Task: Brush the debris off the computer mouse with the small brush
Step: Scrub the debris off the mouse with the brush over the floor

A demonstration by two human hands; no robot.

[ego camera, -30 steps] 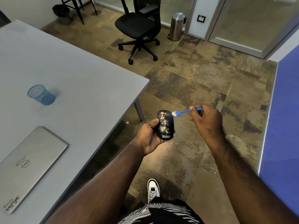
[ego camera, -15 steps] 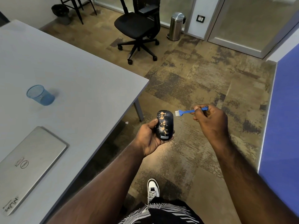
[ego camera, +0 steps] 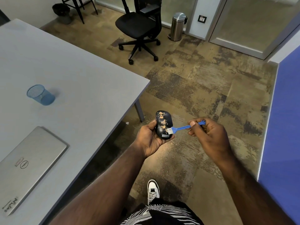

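A black computer mouse speckled with orange-tan debris is held above the floor in my left hand, which cups it from the left and below. A small blue brush with white bristles is pinched in my right hand. Its bristle head rests on the lower right part of the mouse, just above the label. The brush handle points right, its far end sticking out past my thumb.
A grey table stands to the left with a blue mesh cup and a closed silver laptop. A black office chair and steel bin stand beyond. A blue partition lies to the right. My white shoe is below.
The brush lifted off the mouse to the right, then came back down and left; its bristles now touch the mouse's lower right. The left hand kept the mouse almost still.
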